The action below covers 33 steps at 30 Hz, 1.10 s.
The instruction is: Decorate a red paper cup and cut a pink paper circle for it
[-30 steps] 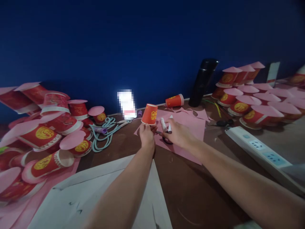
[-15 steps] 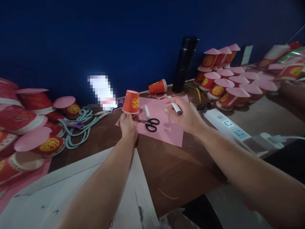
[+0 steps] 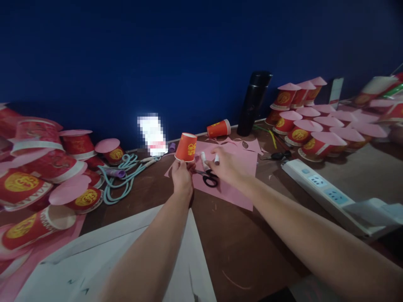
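My left hand is closed on the lower rim of a red paper cup with yellow lettering, its wide end down. In my right hand is a slim white glue stick, its far part hidden by the fingers. Those fingertips are close to a second white tube lying on the pink paper sheet; whether they touch it I cannot tell. Black-handled scissors lie on the sheet under my right hand, partly hidden.
Red cups with pink paper tops crowd the right, and more cups the left. A black flask, stacked cups, a lit phone, blue cord, power strip and white board surround the sheet.
My right hand has moved left and down with the glue stick, toward the cup and over the scissors. My left hand still holds the cup. The whole view has shifted slightly.
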Each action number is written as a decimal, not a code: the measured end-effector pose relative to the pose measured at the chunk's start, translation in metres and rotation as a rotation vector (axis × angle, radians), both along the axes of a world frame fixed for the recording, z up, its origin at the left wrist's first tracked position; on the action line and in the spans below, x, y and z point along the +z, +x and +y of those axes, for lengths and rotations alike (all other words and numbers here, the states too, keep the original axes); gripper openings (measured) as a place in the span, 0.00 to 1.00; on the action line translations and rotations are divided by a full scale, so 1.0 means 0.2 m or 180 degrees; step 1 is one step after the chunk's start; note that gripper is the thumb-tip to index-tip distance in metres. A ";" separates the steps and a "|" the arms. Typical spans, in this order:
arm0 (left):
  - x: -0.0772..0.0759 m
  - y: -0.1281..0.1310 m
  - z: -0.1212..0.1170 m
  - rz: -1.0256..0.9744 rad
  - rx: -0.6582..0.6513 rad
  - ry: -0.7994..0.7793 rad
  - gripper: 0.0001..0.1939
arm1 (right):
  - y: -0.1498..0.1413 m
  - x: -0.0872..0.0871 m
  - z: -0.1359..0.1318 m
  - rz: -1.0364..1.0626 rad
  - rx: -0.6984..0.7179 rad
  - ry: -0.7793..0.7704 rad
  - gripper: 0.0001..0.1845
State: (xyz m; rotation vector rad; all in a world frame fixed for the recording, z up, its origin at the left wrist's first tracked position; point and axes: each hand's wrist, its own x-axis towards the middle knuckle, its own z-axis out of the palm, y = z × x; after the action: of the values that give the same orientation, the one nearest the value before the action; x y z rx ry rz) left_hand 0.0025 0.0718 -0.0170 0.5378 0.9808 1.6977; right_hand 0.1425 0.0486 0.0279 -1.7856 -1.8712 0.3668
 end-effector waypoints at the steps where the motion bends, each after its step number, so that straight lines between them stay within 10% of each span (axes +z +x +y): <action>1: 0.00 0.00 0.00 0.0000 -0.0017 0.0005 0.05 | -0.04 -0.01 0.02 -0.0162 -0.0027 -0.0032 0.25; 8: 0.02 0.00 -0.01 -0.0020 -0.0037 -0.0038 0.05 | -0.17 -0.06 0.10 -0.0354 -0.0136 -0.0123 0.23; 16: 0.05 0.01 -0.01 -0.0099 0.0003 -0.0262 0.03 | 0.20 0.02 0.23 -0.0454 -0.0841 0.0196 0.17; 26: 0.00 0.00 0.00 -0.0046 0.0011 -0.0071 0.06 | 0.00 0.10 -0.08 -0.1217 0.1192 -0.0229 0.15; 33: -0.01 0.00 0.01 -0.0016 0.0086 -0.0120 0.05 | -0.06 0.04 -0.10 -0.1733 0.0906 -0.0323 0.13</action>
State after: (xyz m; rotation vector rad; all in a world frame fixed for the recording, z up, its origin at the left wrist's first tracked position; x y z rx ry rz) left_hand 0.0023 0.0746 -0.0198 0.4974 1.0186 1.7005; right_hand 0.1311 0.0279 0.0369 -1.8102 -2.5375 0.0730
